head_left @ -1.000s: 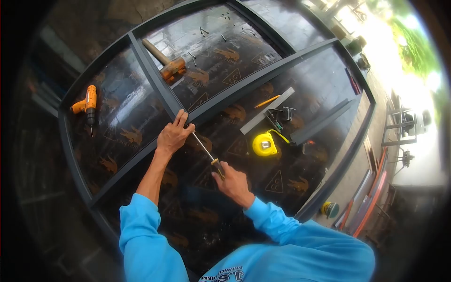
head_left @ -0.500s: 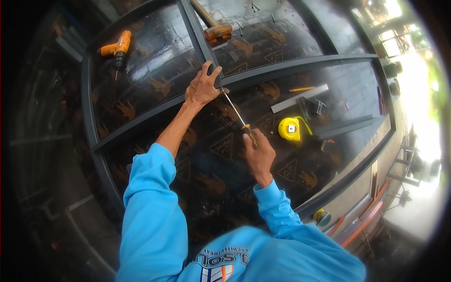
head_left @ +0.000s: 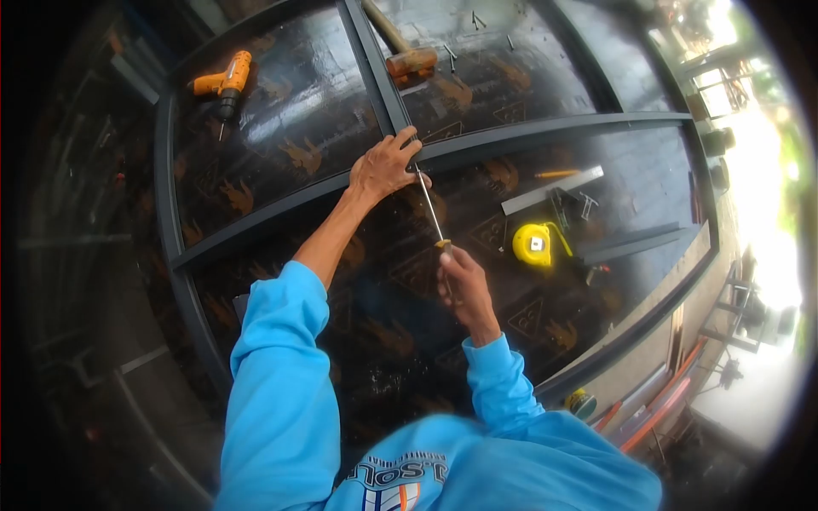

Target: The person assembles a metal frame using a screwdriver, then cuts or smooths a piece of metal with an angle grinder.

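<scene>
One dark metal frame (head_left: 528, 133) fills most of the picture, lying over a glossy black board (head_left: 383, 289). Over the last second the frame and everything on it have drifted up and to the right in view, most likely because the head moved; the tip of the screwdriver (head_left: 431, 204) stays at the same crossing of bars, which suggests the work is holding to one spot. A loose metal bar (head_left: 639, 244) lies at the right. The left hand (head_left: 385, 167), just above centre, has its fingers half spread across that crossing, touching the metal; whether the thumb pinches anything beside the tip I cannot tell. The right hand (head_left: 464, 285), near centre, has its fingers curled closed around the screwdriver's handle, and less of that handle shows than half a second ago — a sign, I judge, that the grip has turned. An orange drill (head_left: 228, 83) lies in the frame's upper-left section, a hammer (head_left: 411, 61) in the upper-middle one. At lower right, outside the frame, sits a small tub (head_left: 581, 404) — its contents cannot be made out. The yellow tape measure (head_left: 530, 247), right of centre, has some tape out of its case. Smallest are the pencil (head_left: 556, 174), above it, and a few screws (head_left: 452, 54) near the hammer.
</scene>
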`<state>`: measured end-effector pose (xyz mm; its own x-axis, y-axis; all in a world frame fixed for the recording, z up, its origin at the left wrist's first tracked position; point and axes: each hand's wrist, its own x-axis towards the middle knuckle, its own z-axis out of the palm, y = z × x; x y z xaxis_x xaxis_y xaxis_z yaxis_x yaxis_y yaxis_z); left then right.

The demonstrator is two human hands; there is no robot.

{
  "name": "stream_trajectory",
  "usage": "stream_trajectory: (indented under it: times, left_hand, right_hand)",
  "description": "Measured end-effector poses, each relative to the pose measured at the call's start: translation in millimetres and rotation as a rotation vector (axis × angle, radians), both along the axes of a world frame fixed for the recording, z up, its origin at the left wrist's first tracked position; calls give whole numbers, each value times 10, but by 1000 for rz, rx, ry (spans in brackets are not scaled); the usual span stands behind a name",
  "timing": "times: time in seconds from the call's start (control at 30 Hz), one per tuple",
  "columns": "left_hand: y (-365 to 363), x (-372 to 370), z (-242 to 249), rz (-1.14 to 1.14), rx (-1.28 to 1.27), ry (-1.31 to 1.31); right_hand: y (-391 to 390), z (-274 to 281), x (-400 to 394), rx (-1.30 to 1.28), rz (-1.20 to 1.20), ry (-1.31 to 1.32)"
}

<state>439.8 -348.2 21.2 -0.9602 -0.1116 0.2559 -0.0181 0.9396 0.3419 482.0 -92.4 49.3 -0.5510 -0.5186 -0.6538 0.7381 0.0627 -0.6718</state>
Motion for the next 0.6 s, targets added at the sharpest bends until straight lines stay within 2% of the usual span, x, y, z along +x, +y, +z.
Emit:
stream_trajectory:
  times: [0.03, 0.1, 0.13, 0.17, 0.23, 0.3, 0.37, 0.4, 0.43, 0.5, 0.57, 0.6]
  left_hand:
    - [-2, -7, -16, -1, -44, 8]
    - [16, -9, -23, 9, -84, 1]
    - [12, -12, -32, 17, -80, 2]
    - [20, -16, -38, 19, -85, -2]
    - [8, -45, -67, 24, -92, -7]
    - [36, -16, -83, 30, -75, -25]
    - [24, -11, -50, 41, -68, -59]
    - [45, -23, -58, 37, -64, -81]
    - [96, -4, -67, 27, -54, -80]
    - [30, -31, -68, 28, -74, -32]
    - [56, -9, -73, 0, -74, 48]
    - [65, -12, -76, 12, -62, 46]
  right_hand:
    - [24, -97, -30, -4, 8, 24]
    - [63, -296, -31, 357, 4, 1090]
    - [57, -344, -11, 509, -55, 1377]
    - [21, -308, 41, 512, -52, 1371]
    - [-71, -255, 84, 719, 58, 1429]
    - [-76, -316, 118, 720, 123, 1391]
    - [-59, -315, 60, 430, 104, 749]
    - [-34, -44, -113, 176, 69, 28]
    - [52, -78, -148, 187, 59, 28]
    - [74, -158, -276, -288, 67, -514]
    - [45, -120, -202, -166, 61, -381]
    - [50, -127, -108, -11, 68, -33]
